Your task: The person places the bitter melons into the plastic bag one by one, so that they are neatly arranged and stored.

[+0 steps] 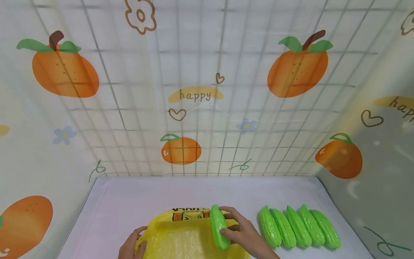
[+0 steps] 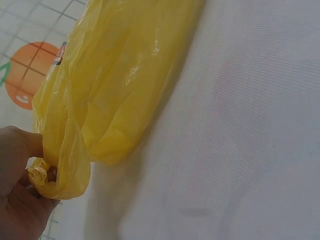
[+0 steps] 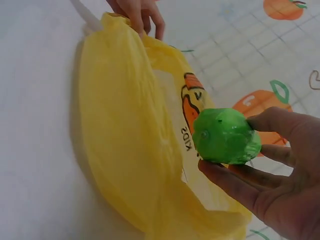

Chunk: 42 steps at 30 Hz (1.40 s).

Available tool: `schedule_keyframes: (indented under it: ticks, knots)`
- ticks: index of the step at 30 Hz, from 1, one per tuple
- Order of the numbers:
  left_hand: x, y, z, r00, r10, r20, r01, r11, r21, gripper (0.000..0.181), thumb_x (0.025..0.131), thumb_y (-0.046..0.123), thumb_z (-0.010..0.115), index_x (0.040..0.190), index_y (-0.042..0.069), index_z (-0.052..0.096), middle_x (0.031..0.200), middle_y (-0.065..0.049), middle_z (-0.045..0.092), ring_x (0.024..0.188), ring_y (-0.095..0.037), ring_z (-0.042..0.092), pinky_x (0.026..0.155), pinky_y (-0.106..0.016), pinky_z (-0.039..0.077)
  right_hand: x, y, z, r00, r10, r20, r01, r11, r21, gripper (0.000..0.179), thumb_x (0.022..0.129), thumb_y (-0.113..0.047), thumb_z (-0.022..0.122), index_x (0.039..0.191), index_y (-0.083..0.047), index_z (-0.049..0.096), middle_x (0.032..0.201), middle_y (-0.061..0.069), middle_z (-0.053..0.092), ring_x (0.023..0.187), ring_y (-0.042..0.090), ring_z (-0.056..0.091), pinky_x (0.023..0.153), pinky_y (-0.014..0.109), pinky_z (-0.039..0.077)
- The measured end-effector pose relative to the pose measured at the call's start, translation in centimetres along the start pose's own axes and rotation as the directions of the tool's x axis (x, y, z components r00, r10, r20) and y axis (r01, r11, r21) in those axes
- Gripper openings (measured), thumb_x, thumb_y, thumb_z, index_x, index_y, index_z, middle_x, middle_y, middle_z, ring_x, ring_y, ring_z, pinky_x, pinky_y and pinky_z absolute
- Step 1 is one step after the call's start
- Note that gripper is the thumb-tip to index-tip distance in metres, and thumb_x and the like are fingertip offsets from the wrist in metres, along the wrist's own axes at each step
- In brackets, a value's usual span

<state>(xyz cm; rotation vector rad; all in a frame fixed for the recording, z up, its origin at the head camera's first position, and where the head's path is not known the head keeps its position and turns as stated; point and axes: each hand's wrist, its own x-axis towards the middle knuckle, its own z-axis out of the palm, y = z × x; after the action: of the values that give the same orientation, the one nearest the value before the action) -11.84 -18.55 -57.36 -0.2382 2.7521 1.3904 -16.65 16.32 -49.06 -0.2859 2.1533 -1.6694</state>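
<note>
Right hand (image 1: 246, 233) pinching green gourd (image 1: 218, 226), long axis near-vertical in head view, top tilted left, left hand (image 1: 130, 246) gripping yellow bag (image 3: 120, 115)

left hand (image 1: 132, 246): curled, gripping | right hand (image 1: 243, 232): pinching, angled leftward | hands apart

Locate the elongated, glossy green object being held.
In the head view, the green object is in the right hand, overlapping the yellow plastic bag's right side, left of five similar objects.
</note>
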Motion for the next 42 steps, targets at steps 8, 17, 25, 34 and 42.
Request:
schedule_keyframes:
  ticks: [8, 17, 25, 34, 42]
  knots:
    - [-0.4, 0.2, 0.2, 0.993, -0.100, 0.068, 0.106, 0.990, -0.094, 0.062, 0.085, 0.052, 0.055, 0.132, 0.015, 0.040, 0.104, -0.003, 0.056, 0.074, -0.012, 0.055, 0.066, -0.030, 0.052, 0.3, -0.1, 1.4, 0.998, -0.013, 0.062, 0.009, 0.998, 0.059, 0.054, 0.086, -0.021, 0.063, 0.135, -0.025, 0.040, 0.125, 0.022, 0.041, 0.087, 0.031, 0.060, 0.063, 0.043, 0.052]
    - [0.3, 0.0, 0.2, 0.990, 0.113, -0.082, -0.106, 0.991, 0.085, 0.035, 0.089, 0.009, 0.057, 0.123, 0.007, 0.050, 0.089, -0.003, 0.056, 0.069, -0.009, 0.053, 0.058, -0.025, 0.045, 0.9, -0.4, 2.9, 0.996, 0.058, 0.073, -0.067, 0.989, 0.133, 0.057, 0.084, -0.020, 0.066, 0.135, -0.025, 0.040, 0.125, 0.022, 0.042, 0.088, 0.030, 0.061, 0.063, 0.046, 0.052]
    - [0.4, -0.2, 0.2, 0.994, 0.086, -0.069, -0.081, 0.993, 0.082, 0.038, 0.088, 0.008, 0.057, 0.124, 0.008, 0.048, 0.092, -0.004, 0.057, 0.072, -0.010, 0.054, 0.059, -0.026, 0.046, 0.8, -0.5, 3.9, 0.994, 0.070, 0.078, -0.082, 0.984, 0.159, 0.057, 0.084, -0.021, 0.066, 0.135, -0.027, 0.041, 0.126, 0.019, 0.043, 0.089, 0.031, 0.060, 0.065, 0.047, 0.052]
    - [0.6, -0.4, 0.1, 0.993, 0.094, -0.078, -0.086, 0.992, 0.093, 0.037, 0.088, 0.009, 0.058, 0.123, 0.008, 0.050, 0.088, -0.002, 0.057, 0.071, -0.009, 0.054, 0.058, -0.025, 0.046, 0.5, -1.4, 4.4, 0.992, 0.009, 0.124, -0.021, 0.995, 0.100, 0.054, 0.084, -0.020, 0.064, 0.133, -0.029, 0.043, 0.128, 0.019, 0.042, 0.093, 0.032, 0.056, 0.064, 0.043, 0.052]
    - [0.7, -0.5, 0.1, 0.993, 0.090, -0.078, -0.080, 0.989, 0.124, 0.037, 0.087, 0.010, 0.059, 0.123, 0.009, 0.051, 0.088, 0.000, 0.056, 0.073, -0.010, 0.054, 0.061, -0.027, 0.046, 1.1, -2.1, 4.5, 0.986, -0.021, 0.168, 0.013, 0.999, 0.048, 0.054, 0.084, -0.020, 0.065, 0.133, -0.029, 0.044, 0.126, 0.016, 0.044, 0.093, 0.031, 0.058, 0.063, 0.041, 0.053]
